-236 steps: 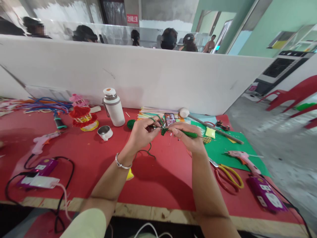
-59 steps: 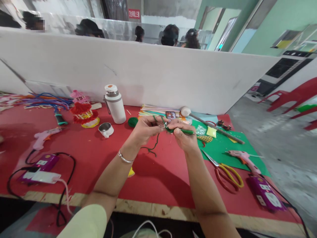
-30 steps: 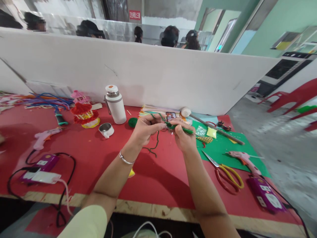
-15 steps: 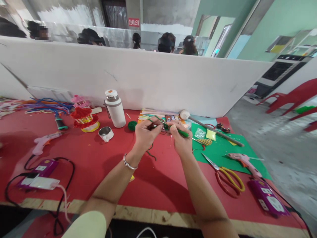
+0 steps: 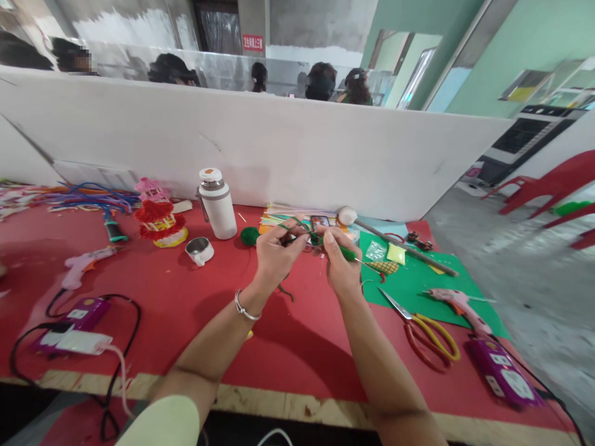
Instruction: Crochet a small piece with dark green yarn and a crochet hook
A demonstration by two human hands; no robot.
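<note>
My left hand [image 5: 279, 249] pinches dark green yarn, with a strand looped over its fingers. Close beside it, my right hand [image 5: 341, 260] is closed round a crochet hook with a green handle [image 5: 348, 253]; its metal shaft sticks out to the right. A small dark green piece of yarn work [image 5: 316, 239] sits between the fingertips, mostly hidden by them. Behind my left hand lies a green yarn ball [image 5: 250, 236]. A loose yarn tail [image 5: 286, 292] hangs below the hands over the red table [image 5: 297, 347].
A white bottle [image 5: 220, 207] and a metal cup [image 5: 199, 250] stand left of my hands. Scissors [image 5: 421, 328], a glue gun [image 5: 458, 303] and a purple power strip [image 5: 502, 371] lie to the right. A white partition [image 5: 297, 148] closes off the back.
My left hand has moved slightly right, nearer my right hand. Both hands keep hold of the yarn and hook.
</note>
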